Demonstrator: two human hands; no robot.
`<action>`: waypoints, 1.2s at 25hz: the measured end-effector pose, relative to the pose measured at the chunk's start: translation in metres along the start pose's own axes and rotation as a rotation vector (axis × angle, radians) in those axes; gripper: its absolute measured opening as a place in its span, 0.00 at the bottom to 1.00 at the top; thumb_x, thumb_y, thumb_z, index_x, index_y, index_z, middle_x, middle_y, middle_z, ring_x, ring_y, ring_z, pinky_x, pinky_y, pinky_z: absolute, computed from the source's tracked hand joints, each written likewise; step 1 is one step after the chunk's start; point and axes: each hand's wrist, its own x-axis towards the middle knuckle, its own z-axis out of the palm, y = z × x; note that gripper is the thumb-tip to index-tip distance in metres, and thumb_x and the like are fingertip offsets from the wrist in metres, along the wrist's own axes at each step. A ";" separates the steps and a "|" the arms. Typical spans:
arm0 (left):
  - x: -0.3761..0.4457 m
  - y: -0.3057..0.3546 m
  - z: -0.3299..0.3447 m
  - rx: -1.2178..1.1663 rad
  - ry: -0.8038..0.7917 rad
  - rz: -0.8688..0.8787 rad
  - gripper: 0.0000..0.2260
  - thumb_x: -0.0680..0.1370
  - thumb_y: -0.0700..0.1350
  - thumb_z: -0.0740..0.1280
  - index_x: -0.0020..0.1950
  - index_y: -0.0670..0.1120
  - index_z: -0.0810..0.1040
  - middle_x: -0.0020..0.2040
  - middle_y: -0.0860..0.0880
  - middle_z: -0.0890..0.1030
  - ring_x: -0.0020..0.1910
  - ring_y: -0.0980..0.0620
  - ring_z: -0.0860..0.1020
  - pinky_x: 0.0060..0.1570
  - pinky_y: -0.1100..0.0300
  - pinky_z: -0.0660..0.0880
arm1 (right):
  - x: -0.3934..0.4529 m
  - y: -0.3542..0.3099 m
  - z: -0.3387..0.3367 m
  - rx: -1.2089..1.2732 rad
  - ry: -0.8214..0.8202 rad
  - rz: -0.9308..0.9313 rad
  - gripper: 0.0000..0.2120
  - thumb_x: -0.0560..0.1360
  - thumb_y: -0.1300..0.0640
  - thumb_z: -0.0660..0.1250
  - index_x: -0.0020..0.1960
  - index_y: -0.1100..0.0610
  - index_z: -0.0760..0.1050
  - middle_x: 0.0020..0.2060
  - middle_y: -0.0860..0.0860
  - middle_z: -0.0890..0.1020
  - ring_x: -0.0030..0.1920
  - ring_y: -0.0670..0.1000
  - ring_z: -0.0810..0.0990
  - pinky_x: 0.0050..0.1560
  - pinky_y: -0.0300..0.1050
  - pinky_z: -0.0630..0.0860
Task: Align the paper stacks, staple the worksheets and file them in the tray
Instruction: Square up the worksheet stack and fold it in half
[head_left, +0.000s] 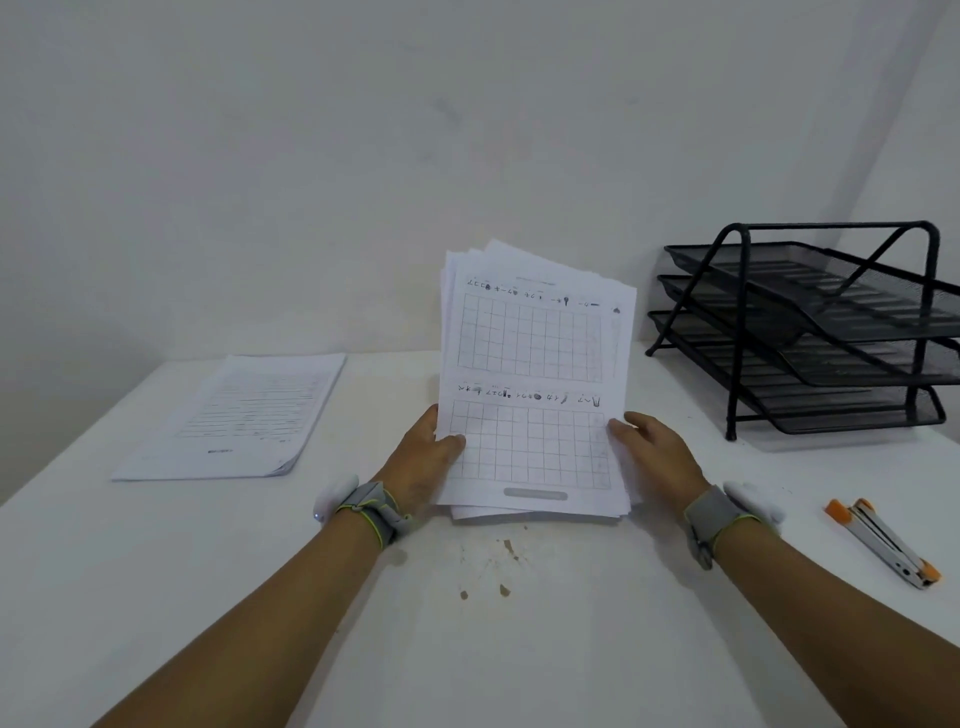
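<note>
Head view: both hands hold a worksheet stack (532, 384) upright at the middle of the white table (156, 571), bottom edge resting on or just above the tabletop, can't tell which. Left hand (423, 462) grips the stack's lower left edge, thumb on the front sheet. Right hand (657, 457) grips the lower right edge, thumb on the front. Sheets are fanned and uneven at the top corners and along the bottom. Front sheet shows two printed grids with small characters above each.

A second paper stack (234, 415) lies flat on the table to the left, well apart from the hands, with lined text on top and edges slightly splayed. Black mesh three-tier tray (810, 332) stands at the back right against the wall. Orange-and-white stapler (883, 540) lies on the table right of the right wrist, not touched. Grey wristbands (376, 512) on both wrists. Brown stains (493, 566) on the table just below the held stack.
</note>
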 end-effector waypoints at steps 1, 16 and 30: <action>-0.003 0.006 -0.004 -0.003 0.005 0.022 0.15 0.79 0.39 0.62 0.63 0.54 0.73 0.59 0.54 0.80 0.57 0.54 0.79 0.55 0.60 0.75 | -0.002 -0.011 0.001 0.129 -0.048 0.002 0.24 0.78 0.46 0.66 0.71 0.54 0.72 0.60 0.47 0.81 0.59 0.51 0.80 0.64 0.51 0.74; -0.040 0.069 -0.059 0.236 0.142 0.256 0.15 0.81 0.45 0.60 0.68 0.56 0.69 0.59 0.59 0.78 0.58 0.56 0.76 0.53 0.64 0.72 | -0.032 -0.115 0.038 0.463 0.120 -0.300 0.05 0.79 0.59 0.65 0.52 0.50 0.75 0.46 0.48 0.83 0.44 0.44 0.82 0.43 0.37 0.77; -0.049 0.073 -0.053 0.165 0.474 0.273 0.09 0.81 0.52 0.60 0.55 0.48 0.72 0.47 0.55 0.80 0.45 0.56 0.79 0.41 0.62 0.73 | -0.048 -0.110 0.065 0.409 0.061 -0.300 0.05 0.78 0.58 0.63 0.51 0.49 0.75 0.49 0.48 0.83 0.47 0.50 0.81 0.46 0.47 0.78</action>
